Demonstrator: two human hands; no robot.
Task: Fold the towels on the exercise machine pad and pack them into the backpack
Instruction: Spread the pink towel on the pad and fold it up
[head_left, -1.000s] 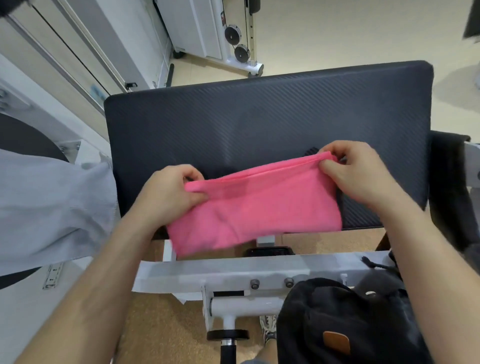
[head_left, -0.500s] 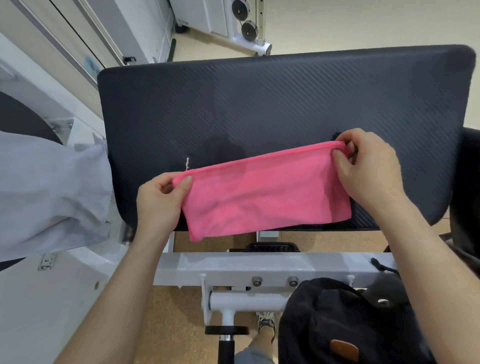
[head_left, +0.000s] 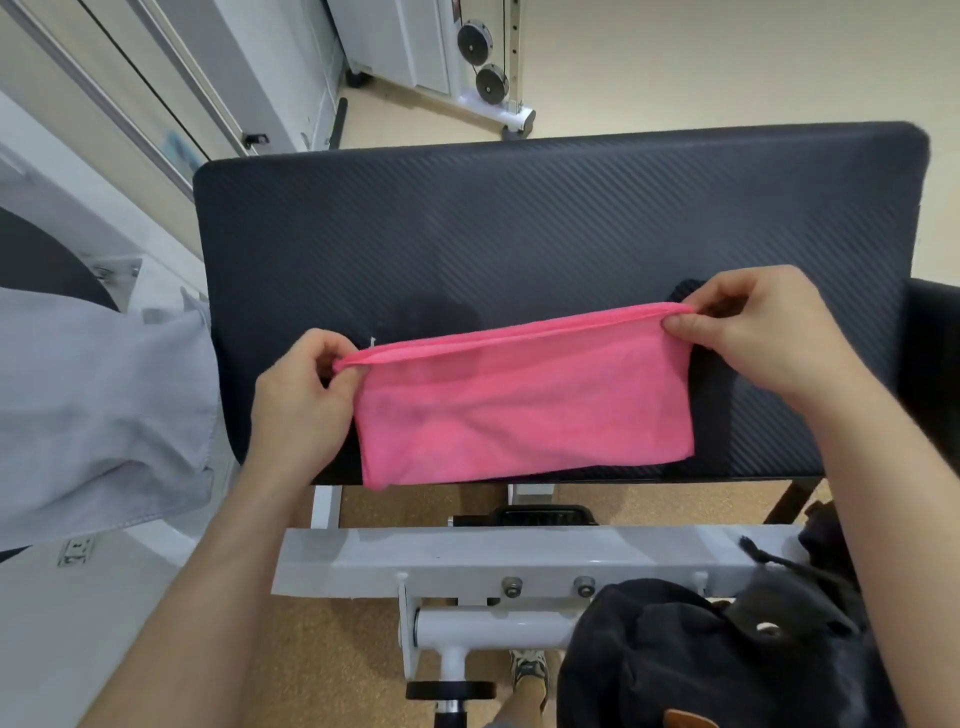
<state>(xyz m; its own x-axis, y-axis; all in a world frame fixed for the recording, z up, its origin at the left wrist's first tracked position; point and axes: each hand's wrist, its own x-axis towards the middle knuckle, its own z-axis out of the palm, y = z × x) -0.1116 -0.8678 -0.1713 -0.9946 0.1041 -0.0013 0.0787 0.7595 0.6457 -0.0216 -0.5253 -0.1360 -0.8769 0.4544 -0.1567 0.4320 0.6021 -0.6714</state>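
At frame centre a folded pink towel (head_left: 524, 400) hangs over the near part of the dark pad (head_left: 545, 218), its top corners pinched by the left hand (head_left: 301, 400) and right hand (head_left: 763, 332). A black backpack (head_left: 691, 660) sits at lower right, a grey cloth (head_left: 98, 410) at left.

This is a gym: a black padded exercise machine pad (head_left: 519, 223) sits on a white steel frame (head_left: 467, 556), with cable pulleys (head_left: 483, 60) on another white machine (head_left: 415, 47) behind, on a cork-coloured floor (head_left: 332, 665).
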